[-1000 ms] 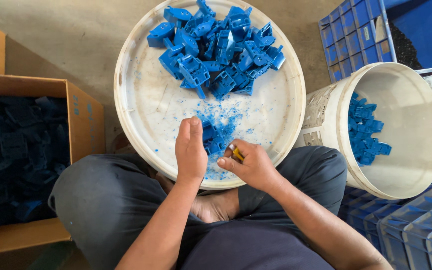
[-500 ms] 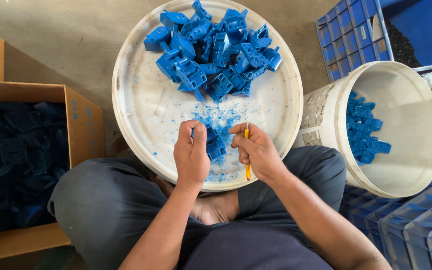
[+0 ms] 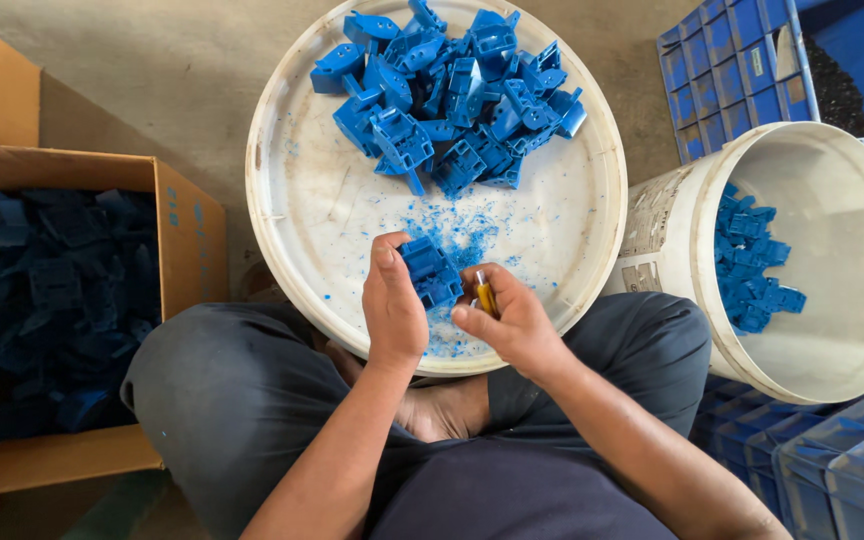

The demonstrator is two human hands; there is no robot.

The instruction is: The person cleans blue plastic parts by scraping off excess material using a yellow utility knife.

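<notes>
My left hand (image 3: 394, 305) grips a blue plastic moulded part (image 3: 430, 270) over the near side of a round white tray (image 3: 292, 230). My right hand (image 3: 512, 322) sits just right of it, fingers closed around a small yellow-handled tool (image 3: 486, 297) whose tip is close to the part. A heap of similar blue parts (image 3: 452, 95) lies on the tray's far half. Blue shavings (image 3: 457, 225) are scattered across the tray's middle, in front of my hands. The tray rests on my crossed legs.
A white bucket (image 3: 852, 210) holding several blue parts stands at the right. An open cardboard box (image 3: 62, 310) full of dark blue parts is at the left. Blue plastic crates (image 3: 732, 70) stand at the top right and more at the bottom right. Concrete floor lies beyond.
My left hand has turned the blue part up into fuller view. My right hand has shifted the yellow tool from upright beside the part to a lower grip close to it.
</notes>
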